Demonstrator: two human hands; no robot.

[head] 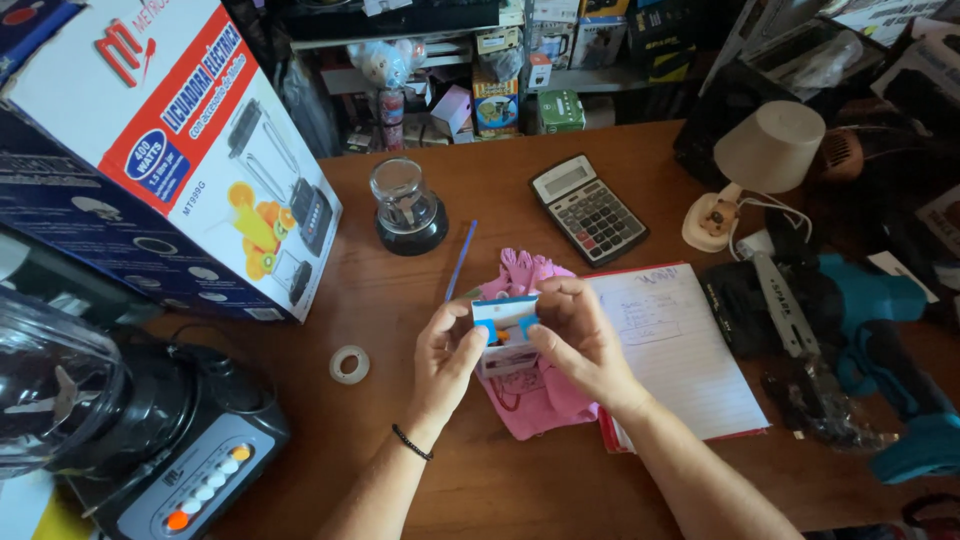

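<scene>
Both of my hands hold a small white and blue carton [505,330] over the wooden table [520,470]. My left hand [447,355] grips its left side, a black bead bracelet on the wrist. My right hand [580,335] pinches the carton's top right edge. Under the carton lies a pink rubber glove [535,400], fingers pointing away from me. A blue pen [461,260] rests just beyond my left hand.
A blender base [190,450] with a clear jar stands at the near left, a large appliance box [180,130] behind it. A tape roll [349,364], small glass grinder jar [406,208], calculator [588,209], open notebook [680,350], desk lamp [760,160] and teal power tool [880,340] surround the hands.
</scene>
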